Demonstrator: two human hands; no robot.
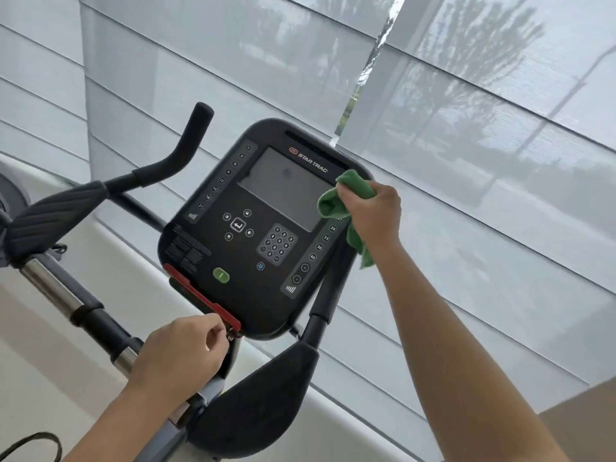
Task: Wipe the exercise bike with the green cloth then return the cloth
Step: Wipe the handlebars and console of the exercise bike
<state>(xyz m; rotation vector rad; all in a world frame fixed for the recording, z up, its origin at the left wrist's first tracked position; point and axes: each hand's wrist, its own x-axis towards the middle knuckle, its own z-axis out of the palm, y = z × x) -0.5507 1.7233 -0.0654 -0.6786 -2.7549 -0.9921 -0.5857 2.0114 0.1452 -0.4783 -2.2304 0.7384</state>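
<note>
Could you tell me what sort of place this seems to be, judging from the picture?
Most likely a gym or fitness room. An exercise bike console with a keypad and level numbers fills the view, black handlebars stand beside it, and sheer window blinds hang behind. The right hand holds a green cloth against the console.

We see two bare forearms, lower left and right of frame. No sleeves, and our hands, the left hand (181,356) and right hand (373,216), wear no gloves or rings.
</note>
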